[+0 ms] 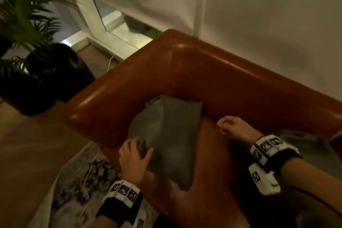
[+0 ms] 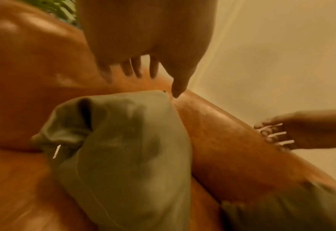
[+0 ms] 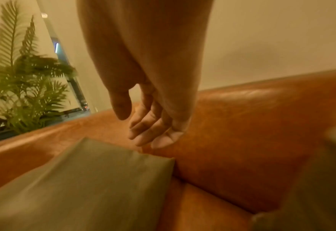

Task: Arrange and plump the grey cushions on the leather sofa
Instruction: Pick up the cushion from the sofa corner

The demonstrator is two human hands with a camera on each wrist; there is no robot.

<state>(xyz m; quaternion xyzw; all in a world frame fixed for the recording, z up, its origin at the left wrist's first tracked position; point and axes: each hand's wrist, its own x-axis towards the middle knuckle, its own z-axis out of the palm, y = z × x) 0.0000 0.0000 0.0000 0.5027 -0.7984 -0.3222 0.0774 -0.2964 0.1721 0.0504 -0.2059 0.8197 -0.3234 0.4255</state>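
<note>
Tan leather covers the sofa [image 1: 231, 72], whose armrest and backrest meet in a rounded corner at about 12 o'clock in the head view. A grey cushion [image 1: 166, 135] lies in that corner, its long axis running from 6 o'clock at the front of the seat up to 12 o'clock, where its top edge leans against the backrest; one pointed corner hangs toward the seat's front edge at 6 o'clock. The left hand [image 1: 134, 159] sits at the cushion's 8 o'clock side, fingers spread and lightly curved over the fabric with the thumb laid on the cushion's face, while the left wrist view shows the fingers [image 2: 135, 67] straight and apart above the cushion; whether they press it or just touch it cannot be told. The right hand [image 1: 235, 126] is at 3 o'clock of the cushion, apart from it, above the seat near the backrest, fingers loosely bent and holding nothing. A second grey cushion [image 1: 303, 146] lies at 4 o'clock, partly hidden under the right forearm. A potted palm [image 1: 27, 24] in a dark pot stands at 10 o'clock beyond the armrest, and a patterned rug [image 1: 74, 187] lies on the wooden floor at 7 o'clock.
</note>
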